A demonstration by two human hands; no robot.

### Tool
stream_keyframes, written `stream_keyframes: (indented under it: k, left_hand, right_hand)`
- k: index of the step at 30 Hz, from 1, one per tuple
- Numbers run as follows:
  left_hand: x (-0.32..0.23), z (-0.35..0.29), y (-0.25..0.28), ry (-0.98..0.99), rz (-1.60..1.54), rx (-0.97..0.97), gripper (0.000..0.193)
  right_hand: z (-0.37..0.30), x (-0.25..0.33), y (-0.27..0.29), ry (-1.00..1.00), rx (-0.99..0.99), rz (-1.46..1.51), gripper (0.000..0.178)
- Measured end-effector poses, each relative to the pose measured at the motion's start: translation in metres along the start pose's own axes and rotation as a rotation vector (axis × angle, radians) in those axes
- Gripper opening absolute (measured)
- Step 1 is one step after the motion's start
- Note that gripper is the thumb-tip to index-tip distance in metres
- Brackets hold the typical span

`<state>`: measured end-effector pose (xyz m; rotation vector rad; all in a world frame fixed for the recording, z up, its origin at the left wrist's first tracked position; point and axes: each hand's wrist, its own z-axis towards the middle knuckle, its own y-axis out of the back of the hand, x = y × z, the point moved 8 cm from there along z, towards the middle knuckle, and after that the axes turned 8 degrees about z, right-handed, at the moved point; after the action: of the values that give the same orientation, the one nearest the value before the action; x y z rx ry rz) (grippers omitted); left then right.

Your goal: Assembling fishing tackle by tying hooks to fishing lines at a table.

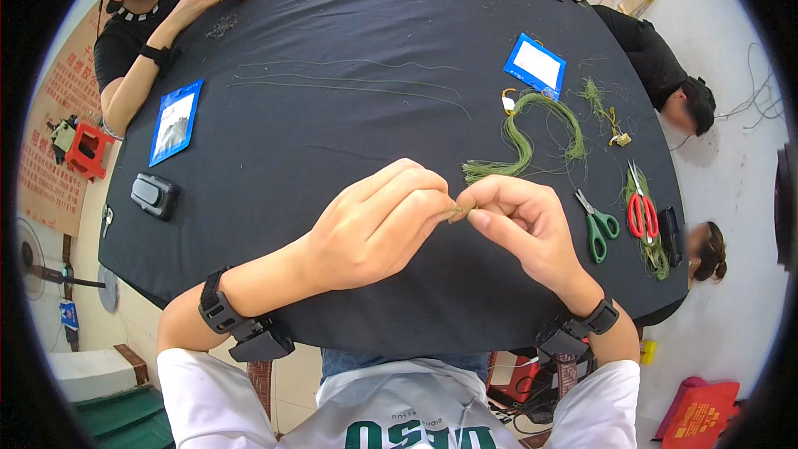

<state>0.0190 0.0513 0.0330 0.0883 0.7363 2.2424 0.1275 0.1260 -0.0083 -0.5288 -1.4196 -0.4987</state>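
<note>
Over the near middle of the table, my left hand (370, 224) and my right hand (528, 220) meet fingertip to fingertip. Both pinch a tiny yellow-green strand (457, 211); most of it is hidden by the fingers. Just beyond my right hand lies a curved bundle of green threads (522, 143), tied with yellow and bearing a white tag. To the right rest green-handled scissors (596, 227). Red-handled scissors (642, 214) lie on another green thread bundle (658, 261). Several loose threads (357, 83) stretch across the cloth farther off.
A black cloth (332, 133) covers the table. Blue-edged packets lie left (175, 123) and right (536, 65); a black-and-grey device (155, 196) sits at the left edge. Across the table, a person (158, 25) works with both hands. Two other people (657, 66) (705, 251) are along the right side.
</note>
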Motion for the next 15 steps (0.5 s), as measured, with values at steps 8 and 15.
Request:
stream_keyframes:
  k: [8,15]
  left_hand:
    - [0.021,-0.001,0.009,0.236,-0.107,-0.042,0.025]
    - [0.012,-0.001,-0.004,0.159,-0.194,0.054,0.017]
  right_hand:
    - [0.001,-0.003,0.006,0.015,-0.051,0.017,0.009]
    - [0.001,-0.009,0.002,-0.046,-0.01,-0.009,0.009]
